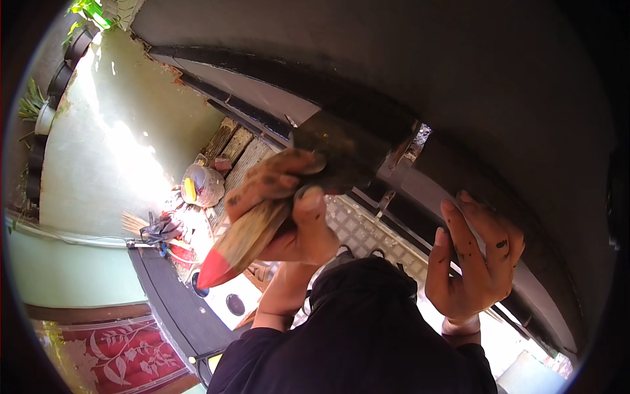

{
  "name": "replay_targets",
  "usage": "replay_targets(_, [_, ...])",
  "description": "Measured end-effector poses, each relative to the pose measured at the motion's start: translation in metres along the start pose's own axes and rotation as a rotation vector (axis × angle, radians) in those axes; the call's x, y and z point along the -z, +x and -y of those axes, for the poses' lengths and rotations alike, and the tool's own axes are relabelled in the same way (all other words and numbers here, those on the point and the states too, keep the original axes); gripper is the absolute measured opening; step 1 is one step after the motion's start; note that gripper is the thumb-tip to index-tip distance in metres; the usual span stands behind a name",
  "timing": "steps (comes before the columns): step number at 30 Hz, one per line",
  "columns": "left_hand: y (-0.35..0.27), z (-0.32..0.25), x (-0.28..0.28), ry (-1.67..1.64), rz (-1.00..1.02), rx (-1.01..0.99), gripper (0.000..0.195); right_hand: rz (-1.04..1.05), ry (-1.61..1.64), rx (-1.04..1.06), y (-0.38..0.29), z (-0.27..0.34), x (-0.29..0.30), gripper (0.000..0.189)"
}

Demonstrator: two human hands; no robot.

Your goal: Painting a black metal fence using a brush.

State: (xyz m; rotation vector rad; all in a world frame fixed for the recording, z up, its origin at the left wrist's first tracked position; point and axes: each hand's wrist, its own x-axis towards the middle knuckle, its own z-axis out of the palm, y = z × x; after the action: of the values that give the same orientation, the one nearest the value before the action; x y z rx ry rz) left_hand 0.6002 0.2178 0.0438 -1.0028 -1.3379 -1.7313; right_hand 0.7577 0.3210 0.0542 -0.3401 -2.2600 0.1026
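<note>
My left hand (295,207), spotted with dark smears, grips a scraper or putty knife by its wooden handle (246,241), whose end is red. The tool's wide dark blade (339,147) lies over a black-edged grey ledge; whether it touches is not clear. Off to the right, my right hand (477,261) is raised with spread, slightly bent fingers and nothing in it. Dark spots mark its fingers too. Beyond both hands stretches a dark grey surface (467,88), curved by the lens.
A plastic bucket (209,187) with a yellow item stands on wooden planks (229,143) at left. Near it lie a bristle broom (132,222) and black plastic. Potted plants (45,118) line the far left. Below are a dark ledge (182,295), tiled floor (354,221) and my feet.
</note>
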Motion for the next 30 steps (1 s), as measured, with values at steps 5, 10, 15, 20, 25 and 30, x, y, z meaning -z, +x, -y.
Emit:
replay_targets(5, [0.009, -0.009, 0.009, 0.022, -0.087, -0.033, 0.028, -0.008, -0.010, -0.003, 0.000, 0.002, 0.000, 0.031])
replay_targets(10, [0.003, 0.003, -0.008, -0.027, 0.025, 0.035, 0.024, -0.005, -0.010, -0.003, 0.000, 0.001, 0.001, 0.031])
replay_targets(15, [-0.001, -0.005, 0.015, 0.002, 0.006, -0.005, 0.022, -0.006, -0.010, -0.012, 0.001, 0.002, 0.001, 0.032])
replay_targets(20, [0.006, -0.007, 0.004, -0.063, -0.245, 0.003, 0.028, -0.008, -0.023, -0.012, 0.000, 0.002, -0.001, 0.031])
replay_targets(25, [-0.003, -0.002, 0.005, -0.005, 0.056, -0.045, 0.023, -0.005, -0.014, -0.015, 0.000, 0.002, 0.001, 0.032])
replay_targets(30, [-0.012, -0.021, 0.031, 0.236, -0.231, -0.045, 0.041, -0.041, 0.002, 0.005, 0.004, 0.004, -0.002, 0.035])
